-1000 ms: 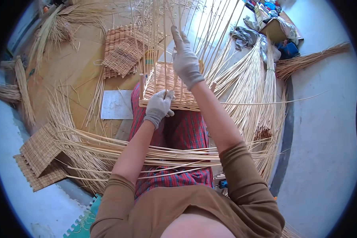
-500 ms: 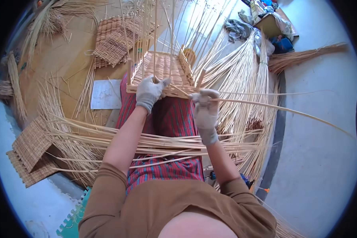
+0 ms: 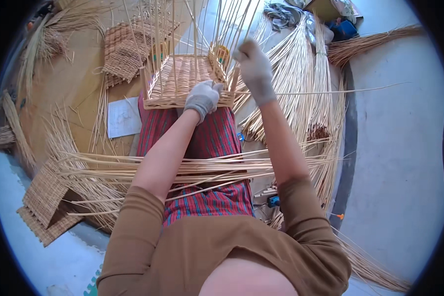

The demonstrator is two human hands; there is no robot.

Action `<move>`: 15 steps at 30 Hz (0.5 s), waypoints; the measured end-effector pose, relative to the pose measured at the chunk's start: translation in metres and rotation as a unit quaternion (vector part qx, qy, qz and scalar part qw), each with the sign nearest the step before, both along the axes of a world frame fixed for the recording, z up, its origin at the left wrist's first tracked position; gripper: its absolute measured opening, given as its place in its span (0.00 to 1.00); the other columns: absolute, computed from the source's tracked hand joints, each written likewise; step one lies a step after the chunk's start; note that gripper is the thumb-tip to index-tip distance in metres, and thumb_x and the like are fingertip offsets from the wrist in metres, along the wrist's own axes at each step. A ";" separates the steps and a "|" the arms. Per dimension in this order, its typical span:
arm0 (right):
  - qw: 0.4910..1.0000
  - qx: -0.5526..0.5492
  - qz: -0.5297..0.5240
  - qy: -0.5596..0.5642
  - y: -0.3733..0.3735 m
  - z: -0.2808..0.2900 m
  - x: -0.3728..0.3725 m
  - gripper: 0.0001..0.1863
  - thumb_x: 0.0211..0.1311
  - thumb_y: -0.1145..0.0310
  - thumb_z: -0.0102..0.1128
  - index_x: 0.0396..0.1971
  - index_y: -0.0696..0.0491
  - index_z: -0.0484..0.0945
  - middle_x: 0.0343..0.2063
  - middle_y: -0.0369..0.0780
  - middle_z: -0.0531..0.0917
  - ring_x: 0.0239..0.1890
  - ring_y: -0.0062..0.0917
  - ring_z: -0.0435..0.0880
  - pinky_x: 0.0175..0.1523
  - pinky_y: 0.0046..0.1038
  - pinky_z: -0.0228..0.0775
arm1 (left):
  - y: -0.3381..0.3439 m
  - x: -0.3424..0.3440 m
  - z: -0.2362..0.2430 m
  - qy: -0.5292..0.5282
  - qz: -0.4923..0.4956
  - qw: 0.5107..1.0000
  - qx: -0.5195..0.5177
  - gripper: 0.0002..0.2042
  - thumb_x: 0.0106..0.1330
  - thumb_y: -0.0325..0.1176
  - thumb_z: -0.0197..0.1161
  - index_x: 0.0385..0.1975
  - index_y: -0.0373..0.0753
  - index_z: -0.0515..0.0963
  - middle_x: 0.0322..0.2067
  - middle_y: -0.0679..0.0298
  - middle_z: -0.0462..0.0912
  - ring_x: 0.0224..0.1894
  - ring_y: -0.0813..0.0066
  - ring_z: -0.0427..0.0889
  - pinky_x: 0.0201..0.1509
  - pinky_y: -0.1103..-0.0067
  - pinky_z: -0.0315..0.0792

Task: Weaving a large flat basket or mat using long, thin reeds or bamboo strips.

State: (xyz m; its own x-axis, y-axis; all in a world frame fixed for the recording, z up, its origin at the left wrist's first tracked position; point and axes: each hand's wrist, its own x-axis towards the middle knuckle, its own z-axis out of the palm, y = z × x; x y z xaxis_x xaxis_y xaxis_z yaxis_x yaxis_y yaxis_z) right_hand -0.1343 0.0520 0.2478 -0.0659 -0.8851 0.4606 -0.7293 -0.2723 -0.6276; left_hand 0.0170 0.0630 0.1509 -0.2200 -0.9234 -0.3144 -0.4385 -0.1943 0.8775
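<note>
A partly woven basket [image 3: 180, 74] with tall upright reeds lies across my lap. My left hand [image 3: 204, 98], in a pale grey glove, is closed on its near side toward the right corner, fingertips partly hidden. My gloved right hand [image 3: 254, 69] is raised just right of the basket, fingers curled and blurred; whatever they may hold is unclear. A long thin reed [image 3: 355, 90] runs from the basket out to the right. Several pale reeds [image 3: 222, 165] lie crosswise over my striped-cloth-covered thighs.
Bundles of pale reeds [image 3: 293, 69] fan out at right, with a browner bundle [image 3: 365, 47] behind. Woven mats [image 3: 126, 54] lie at back left and more panels [image 3: 47, 192] at lower left. A paper sheet [image 3: 123, 118] is left of my legs; a cluttered box [image 3: 325, 10] stands at back right.
My right hand dropped to the basket's right corner with a reed, then rose again with fingers curled. My left hand shifted right along the basket's near side. The whole view has shifted slightly.
</note>
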 end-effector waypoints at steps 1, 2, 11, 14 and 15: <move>0.999 0.010 0.006 0.050 -0.016 0.006 0.011 0.12 0.63 0.63 0.60 0.38 0.57 0.77 0.30 0.51 0.83 0.36 0.47 0.82 0.44 0.36 0.74 | -0.001 -0.001 -0.003 -0.023 -0.002 0.999 -0.024 0.17 0.73 0.46 0.55 0.37 0.36 0.77 0.17 0.58 0.80 0.17 0.65 0.82 0.22 0.68 0.74; 0.994 0.054 -0.029 0.088 -0.030 0.003 -0.005 0.14 0.62 0.61 0.60 0.40 0.56 0.78 0.32 0.52 0.84 0.38 0.48 0.83 0.45 0.38 0.75 | 0.001 -0.005 0.007 -0.029 -0.010 0.999 0.009 0.18 0.73 0.46 0.54 0.36 0.35 0.77 0.17 0.57 0.79 0.17 0.64 0.81 0.23 0.68 0.74; 0.973 -0.126 0.067 0.184 0.056 -0.034 -0.033 0.32 0.53 0.44 0.71 0.50 0.53 0.79 0.34 0.46 0.83 0.45 0.39 0.82 0.50 0.38 0.73 | 0.066 0.033 0.009 -0.135 0.062 0.907 -0.395 0.27 0.59 0.36 0.72 0.60 0.47 0.73 0.40 0.58 0.79 0.40 0.65 0.84 0.45 0.67 0.77; 0.916 0.211 0.031 0.341 0.050 -0.038 -0.014 0.37 0.57 0.27 0.52 0.41 0.48 0.85 0.30 0.45 0.86 0.38 0.39 0.85 0.45 0.40 0.74 | 0.062 0.047 0.024 -0.376 -0.072 0.766 -0.516 0.34 0.59 0.39 0.68 0.67 0.51 0.65 0.45 0.62 0.76 0.56 0.65 0.74 0.66 0.60 0.63; 0.885 0.254 -0.002 0.390 0.040 -0.041 -0.008 0.41 0.55 0.23 0.50 0.39 0.49 0.87 0.30 0.44 0.86 0.38 0.37 0.85 0.44 0.40 0.72 | 0.052 0.042 0.010 -0.437 -0.100 0.750 -0.487 0.30 0.63 0.38 0.64 0.66 0.51 0.65 0.44 0.62 0.77 0.54 0.64 0.77 0.63 0.61 0.66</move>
State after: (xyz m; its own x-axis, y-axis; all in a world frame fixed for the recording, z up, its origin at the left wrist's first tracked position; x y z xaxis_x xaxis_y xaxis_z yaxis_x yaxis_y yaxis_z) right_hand -0.1426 0.0917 0.2073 0.0937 -0.9915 -0.0907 -0.9950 -0.0965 0.0271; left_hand 0.0591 0.1148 0.1607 -0.4880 -0.7849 0.3818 -0.8633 0.4985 -0.0786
